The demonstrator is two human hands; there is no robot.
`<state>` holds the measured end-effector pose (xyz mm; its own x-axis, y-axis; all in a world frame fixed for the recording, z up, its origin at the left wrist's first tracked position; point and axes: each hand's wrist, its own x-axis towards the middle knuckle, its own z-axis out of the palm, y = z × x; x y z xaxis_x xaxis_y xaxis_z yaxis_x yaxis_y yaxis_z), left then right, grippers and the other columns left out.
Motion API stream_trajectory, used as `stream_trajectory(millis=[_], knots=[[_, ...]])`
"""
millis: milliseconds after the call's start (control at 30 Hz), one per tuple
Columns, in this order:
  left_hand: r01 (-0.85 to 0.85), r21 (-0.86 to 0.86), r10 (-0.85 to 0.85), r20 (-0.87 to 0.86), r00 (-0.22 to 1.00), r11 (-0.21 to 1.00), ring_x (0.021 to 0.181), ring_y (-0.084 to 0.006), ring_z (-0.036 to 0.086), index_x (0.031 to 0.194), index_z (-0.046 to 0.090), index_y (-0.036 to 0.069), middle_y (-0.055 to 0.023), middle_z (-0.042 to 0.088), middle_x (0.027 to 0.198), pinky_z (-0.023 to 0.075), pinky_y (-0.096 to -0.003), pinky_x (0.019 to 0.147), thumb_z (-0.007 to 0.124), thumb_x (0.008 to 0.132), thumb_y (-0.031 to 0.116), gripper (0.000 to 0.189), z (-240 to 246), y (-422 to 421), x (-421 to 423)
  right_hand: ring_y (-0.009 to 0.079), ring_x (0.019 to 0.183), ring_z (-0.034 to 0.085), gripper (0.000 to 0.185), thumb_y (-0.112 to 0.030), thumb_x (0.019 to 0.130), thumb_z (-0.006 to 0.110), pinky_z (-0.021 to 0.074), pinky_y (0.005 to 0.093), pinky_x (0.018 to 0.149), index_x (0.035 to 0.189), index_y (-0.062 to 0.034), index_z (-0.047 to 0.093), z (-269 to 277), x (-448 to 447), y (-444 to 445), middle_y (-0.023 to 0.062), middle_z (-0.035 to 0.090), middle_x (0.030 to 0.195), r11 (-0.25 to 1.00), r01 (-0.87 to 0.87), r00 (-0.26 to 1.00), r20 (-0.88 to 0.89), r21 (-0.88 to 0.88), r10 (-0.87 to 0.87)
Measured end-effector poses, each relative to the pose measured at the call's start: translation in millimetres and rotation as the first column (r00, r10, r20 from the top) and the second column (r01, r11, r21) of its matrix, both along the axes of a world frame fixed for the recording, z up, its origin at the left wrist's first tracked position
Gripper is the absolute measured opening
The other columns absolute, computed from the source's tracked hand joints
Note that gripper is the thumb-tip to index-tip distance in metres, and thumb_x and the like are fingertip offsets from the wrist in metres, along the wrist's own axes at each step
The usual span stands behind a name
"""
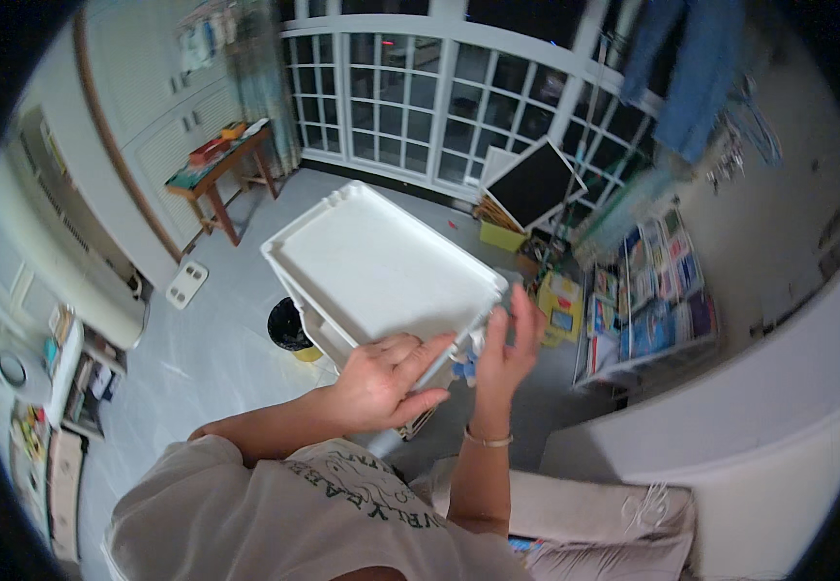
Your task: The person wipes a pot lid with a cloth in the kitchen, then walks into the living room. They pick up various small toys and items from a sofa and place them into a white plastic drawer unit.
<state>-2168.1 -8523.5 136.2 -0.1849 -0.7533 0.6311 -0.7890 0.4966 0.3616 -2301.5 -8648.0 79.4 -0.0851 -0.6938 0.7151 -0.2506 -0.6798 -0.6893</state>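
Note:
In front of me is a white plastic tray-like top (pixel 391 254) with a raised rim, and white panels show below its left edge. My left hand (pixel 391 378) rests on the near rim, its fingers over the edge and its thumb below. My right hand (pixel 510 341) is raised at the near right corner, fingers apart; whether it touches the rim I cannot tell. Between the hands, something small and blue (pixel 465 367) shows beside the rim.
A black-lined bin (pixel 289 327) stands left of the tray. A bookshelf (pixel 645 312) and a yellow box-like object (pixel 560 309) are at the right. A small wooden table (pixel 220 163) stands farther back, near a white scale-like board (pixel 188 285). A beige cushioned seat (pixel 572 508) is behind my right arm.

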Motion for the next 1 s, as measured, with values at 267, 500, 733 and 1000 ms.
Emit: stream_trajectory(millis=[267, 500, 733, 1000], knots=[[-0.220, -0.142, 0.178, -0.259, 0.949, 0.965, 0.077, -0.0221, 0.059, 0.102, 0.064, 0.000, -0.0121, 0.061, 0.087, 0.0480, -0.0305, 0.072, 0.063, 0.082, 0.016, 0.026, 29.8, -31.1, 141.1, 0.0258, 0.076, 0.059, 0.022, -0.006, 0.079, 0.061, 0.0479, 0.0353, 0.069, 0.101, -0.0042, 0.063, 82.2, 9.1, 57.2, 0.0102, 0.062, 0.084, 0.969, -0.224, 0.867, -0.432, 0.107, 0.248], [0.152, 0.304, 0.085, -0.644, 0.760, 0.940, 0.084, -0.0087, 0.056, 0.104, 0.065, 0.002, -0.0037, 0.065, 0.092, 0.0462, -0.0242, 0.074, 0.060, 0.087, 0.012, 0.020, 0.6, -110.8, 287.8, 0.0289, 0.074, 0.058, 0.030, 0.000, 0.069, 0.063, 0.0480, 0.0338, 0.065, 0.099, -0.0001, 0.063, 120.5, 110.0, 122.2, 0.0130, 0.060, 0.084, 0.964, -0.263, 0.742, -0.633, 0.029, 0.221], [0.531, 0.325, -0.209, -0.666, 0.716, 0.783, 0.085, -0.0121, 0.061, 0.105, 0.064, 0.003, -0.0069, 0.067, 0.093, 0.0480, -0.0260, 0.077, 0.056, 0.086, 0.007, 0.021, -34.0, -169.4, 316.7, 0.0358, 0.086, 0.059, 0.038, -0.007, 0.079, 0.060, 0.0502, 0.0408, 0.076, 0.115, 0.0013, 0.053, 104.4, 254.7, 79.5, 0.0194, 0.057, 0.104, 0.994, 0.051, 0.731, -0.682, 0.095, 0.028], [0.704, 0.348, -0.209, -0.791, 0.575, 0.619, 0.077, -0.0111, 0.063, 0.096, 0.066, 0.002, -0.0074, 0.068, 0.087, 0.0501, -0.0255, 0.071, 0.062, 0.080, 0.004, 0.016, -44.6, -189.8, 328.4, 0.0288, 0.073, 0.063, 0.036, -0.008, 0.081, 0.063, 0.0510, 0.0358, 0.063, 0.114, 0.0026, 0.054, 83.5, 316.4, 26.4, 0.0193, 0.060, 0.091, 0.946, 0.293, 0.654, -0.751, 0.140, -0.091]])
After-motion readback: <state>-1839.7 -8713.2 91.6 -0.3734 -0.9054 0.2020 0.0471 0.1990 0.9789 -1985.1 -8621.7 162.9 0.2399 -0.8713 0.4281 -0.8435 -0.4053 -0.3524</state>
